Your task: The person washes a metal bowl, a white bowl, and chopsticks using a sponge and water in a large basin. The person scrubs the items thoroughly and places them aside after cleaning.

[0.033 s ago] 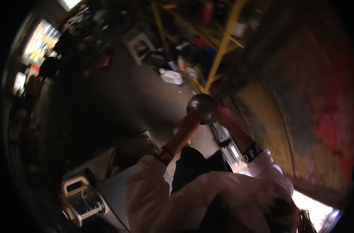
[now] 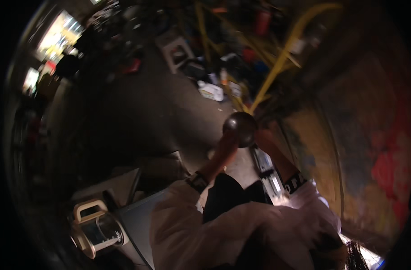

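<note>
Centre of the frame: a dark round ball-like object point(image 2: 240, 128) sits between both raised hands, just below a yellow pipe point(image 2: 282, 58) that slants to the upper right.
Left hand point(image 2: 227, 143): pressed against the ball's lower left side; whether its fingers close around it, I cannot tell.
Right hand point(image 2: 265, 140): against the ball's right side, fingers lost in blur, so its hold is also unclear.
Why held so: judging by the two hands on opposite sides, the ball is steadied from both flanks, perhaps because it is heavy or smooth.
Forearms: both rise from white sleeves point(image 2: 192, 225) at the lower edge; a dark wristband point(image 2: 197, 182) marks the left wrist, a dark printed band point(image 2: 296, 183) the right.
Lower left: a beige handled case with a dial point(image 2: 95, 227) rests well apart from the hands.
Upper centre: a white stool point(image 2: 178, 51) and scattered clutter on a dark floor.
Hard to make out: the frame is dim and smeared; what the ball is made of, or whether it is mounted on something, stays hidden.
</note>
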{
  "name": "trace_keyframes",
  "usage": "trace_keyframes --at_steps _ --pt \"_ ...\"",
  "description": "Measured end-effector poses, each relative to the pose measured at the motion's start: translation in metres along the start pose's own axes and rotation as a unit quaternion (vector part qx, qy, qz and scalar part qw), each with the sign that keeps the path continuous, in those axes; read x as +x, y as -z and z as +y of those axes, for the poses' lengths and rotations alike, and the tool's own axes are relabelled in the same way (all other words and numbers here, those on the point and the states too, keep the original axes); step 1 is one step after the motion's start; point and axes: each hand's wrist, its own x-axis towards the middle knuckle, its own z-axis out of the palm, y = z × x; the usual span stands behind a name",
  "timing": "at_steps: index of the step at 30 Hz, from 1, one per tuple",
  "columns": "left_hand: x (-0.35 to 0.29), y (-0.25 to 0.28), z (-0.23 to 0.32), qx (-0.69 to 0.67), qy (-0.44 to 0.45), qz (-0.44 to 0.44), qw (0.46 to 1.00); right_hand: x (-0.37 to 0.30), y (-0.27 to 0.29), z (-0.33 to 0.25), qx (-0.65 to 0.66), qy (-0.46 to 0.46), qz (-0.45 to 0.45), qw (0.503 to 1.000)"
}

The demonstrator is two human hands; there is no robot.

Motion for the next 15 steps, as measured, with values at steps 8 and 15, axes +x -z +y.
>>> trace_keyframes --at_steps 8,15 --pt "0.02 0.074 -0.139 -0.225 0.259 0.07 0.937 0.248 -0.02 -0.086 0.172 0.098 0.078 0.977" --pt "0.006 0.079 -0.312 0.058 0.479 0.092 0.871 0.399 0.023 -0.242 0.269 0.111 -0.058 0.955"
